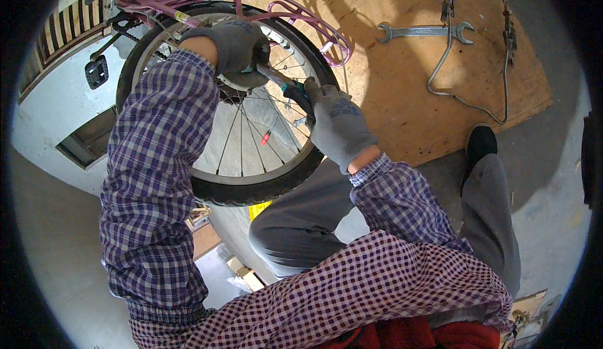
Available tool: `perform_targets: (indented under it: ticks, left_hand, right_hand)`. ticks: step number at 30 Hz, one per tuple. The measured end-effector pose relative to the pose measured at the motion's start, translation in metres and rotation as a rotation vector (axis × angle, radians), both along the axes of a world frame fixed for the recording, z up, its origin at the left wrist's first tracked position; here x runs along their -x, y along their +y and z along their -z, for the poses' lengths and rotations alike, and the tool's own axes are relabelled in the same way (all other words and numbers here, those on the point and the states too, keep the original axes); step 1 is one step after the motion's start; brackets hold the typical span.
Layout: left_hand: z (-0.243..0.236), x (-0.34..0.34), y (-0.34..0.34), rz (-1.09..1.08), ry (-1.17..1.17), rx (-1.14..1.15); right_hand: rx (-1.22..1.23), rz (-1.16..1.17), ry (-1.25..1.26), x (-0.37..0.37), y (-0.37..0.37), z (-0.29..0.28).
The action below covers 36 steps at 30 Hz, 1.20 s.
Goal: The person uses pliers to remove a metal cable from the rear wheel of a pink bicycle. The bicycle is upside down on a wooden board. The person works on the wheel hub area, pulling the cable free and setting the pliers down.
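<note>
A spoked bicycle wheel with a black tyre [251, 193] is mounted in a pink bicycle frame [166, 5]. My left hand [235, 42], in a grey glove, is curled over the hub area, above a round metal drum [244, 82]. Its fingertips are turned away, so what they grip is hidden. My right hand [340, 123], gloved too, is closed round the dark teal handles of what look like pliers [294, 90]. Their metal front end points at the hub and reaches close to my left hand's fingers.
On the wooden board [402, 126] lie a large open-ended wrench [424, 32] and a bent cable [440, 92] with metal fittings at its ends. A black pedal [97, 72] juts out at left. Something small and red [266, 138] shows behind the spokes. My knee is below the wheel.
</note>
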<state>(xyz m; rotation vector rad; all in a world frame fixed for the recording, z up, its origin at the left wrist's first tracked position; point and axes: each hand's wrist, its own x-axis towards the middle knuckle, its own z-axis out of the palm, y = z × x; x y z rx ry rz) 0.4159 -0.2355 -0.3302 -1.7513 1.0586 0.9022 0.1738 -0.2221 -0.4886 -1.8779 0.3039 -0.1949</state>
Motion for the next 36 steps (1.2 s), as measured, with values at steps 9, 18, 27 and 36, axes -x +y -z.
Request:
perform_targets:
  ticks: [9,18,27,36]
  left_hand:
    - [-0.004,0.005,-0.006,-0.006,0.018,-0.023]
    - [-0.006,0.007,-0.005,-0.013,-0.012,-0.025]
    - [-0.006,0.008,-0.010,-0.076,-0.015,-0.047]
    - [-0.004,0.001,-0.002,0.003,0.010,-0.036]
  right_hand:
    - [-0.081,0.003,0.030,-0.002,0.006,0.004]
    - [-0.838,-0.374,0.189,-0.013,-0.032,0.003]
    - [-1.039,-0.481,0.247,-0.009,-0.042,0.007]
    - [-0.450,-0.223,0.130,0.006,-0.018,0.019]
